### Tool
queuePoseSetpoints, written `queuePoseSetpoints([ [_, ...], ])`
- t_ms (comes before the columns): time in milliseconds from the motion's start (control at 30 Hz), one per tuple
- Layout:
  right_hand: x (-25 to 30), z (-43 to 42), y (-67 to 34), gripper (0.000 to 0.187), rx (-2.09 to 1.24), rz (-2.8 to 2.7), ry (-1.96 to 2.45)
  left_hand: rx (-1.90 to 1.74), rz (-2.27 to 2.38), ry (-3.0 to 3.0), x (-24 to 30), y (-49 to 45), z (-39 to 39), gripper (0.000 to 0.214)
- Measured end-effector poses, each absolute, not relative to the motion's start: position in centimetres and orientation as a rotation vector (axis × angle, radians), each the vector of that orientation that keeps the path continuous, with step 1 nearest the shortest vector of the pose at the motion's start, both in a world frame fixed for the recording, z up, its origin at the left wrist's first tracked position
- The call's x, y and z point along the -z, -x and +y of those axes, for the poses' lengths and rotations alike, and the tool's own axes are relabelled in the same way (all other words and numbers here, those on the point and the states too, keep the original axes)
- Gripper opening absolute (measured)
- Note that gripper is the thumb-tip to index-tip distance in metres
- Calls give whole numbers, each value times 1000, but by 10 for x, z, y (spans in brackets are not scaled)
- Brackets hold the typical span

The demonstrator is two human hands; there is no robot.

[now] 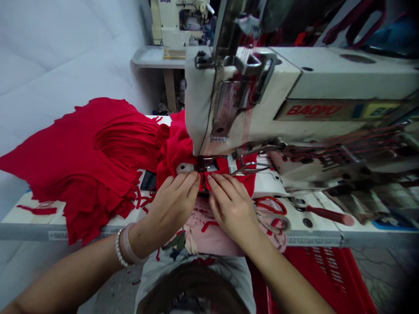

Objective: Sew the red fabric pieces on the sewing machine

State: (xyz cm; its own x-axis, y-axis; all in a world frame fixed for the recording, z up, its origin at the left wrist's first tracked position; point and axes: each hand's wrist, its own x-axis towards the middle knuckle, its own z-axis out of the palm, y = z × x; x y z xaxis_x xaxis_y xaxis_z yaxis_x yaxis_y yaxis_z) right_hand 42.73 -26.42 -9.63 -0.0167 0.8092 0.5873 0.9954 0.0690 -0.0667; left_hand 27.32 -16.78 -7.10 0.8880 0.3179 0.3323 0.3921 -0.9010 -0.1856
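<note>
My left hand (pixel 172 205) and my right hand (pixel 233 206) lie side by side on a piece of red fabric (pixel 175 150) at the needle area (pixel 205 165) of a white industrial sewing machine (pixel 294 100). Both hands rest palm down. Their fingers are pressed together, with the fingertips pinning the cloth just in front of the presser foot. The left wrist wears a beaded bracelet (pixel 120 247). Most of the fabric under the hands is hidden.
A thick stack of red cut pieces (pixel 88 161) sits on the table to the left. Red-handled scissors (pixel 273 211) and a red-handled screwdriver (pixel 327 214) lie right of my hands. A red plastic crate (pixel 327 279) stands below. Another sewing machine (pixel 173 24) is behind.
</note>
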Motion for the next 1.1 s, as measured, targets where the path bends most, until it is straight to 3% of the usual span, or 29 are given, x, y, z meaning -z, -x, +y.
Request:
queuePoseSetpoints([
  [500, 90, -262, -428, 34, 641, -2060, 1809, 529, -499, 2915, 76, -274, -162, 36],
  [1100, 95, -250, -432, 32, 559, -1955, 1813, 593, -503, 2912, 82, -273, -158, 32],
])
